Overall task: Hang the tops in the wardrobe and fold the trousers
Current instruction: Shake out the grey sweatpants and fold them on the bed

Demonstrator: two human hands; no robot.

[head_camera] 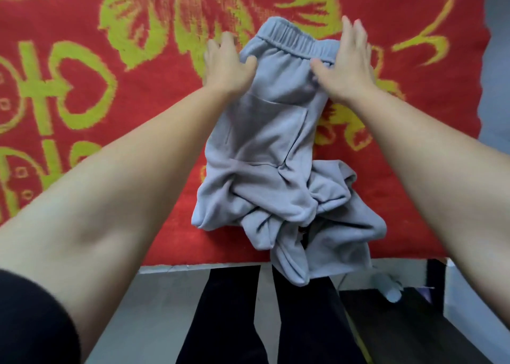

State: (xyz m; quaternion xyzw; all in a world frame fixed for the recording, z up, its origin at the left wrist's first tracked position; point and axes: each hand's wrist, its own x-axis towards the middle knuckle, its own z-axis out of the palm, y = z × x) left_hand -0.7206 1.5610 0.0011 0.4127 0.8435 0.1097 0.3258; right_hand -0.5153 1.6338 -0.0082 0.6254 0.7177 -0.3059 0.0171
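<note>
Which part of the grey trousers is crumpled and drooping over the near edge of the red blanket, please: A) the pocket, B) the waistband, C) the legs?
C: the legs lie bunched at the near edge of the blanket, one end hanging past it, while the left hand and right hand rest flat at the waistband.

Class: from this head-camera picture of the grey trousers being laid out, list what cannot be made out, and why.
Head view: leg ends of the grey trousers, hidden in their own crumpled heap.
Head view: right end of the waistband, covered by the right hand.
Head view: grey thing on the floor, blurred and small.
Wardrobe and tops: outside the frame.
</note>
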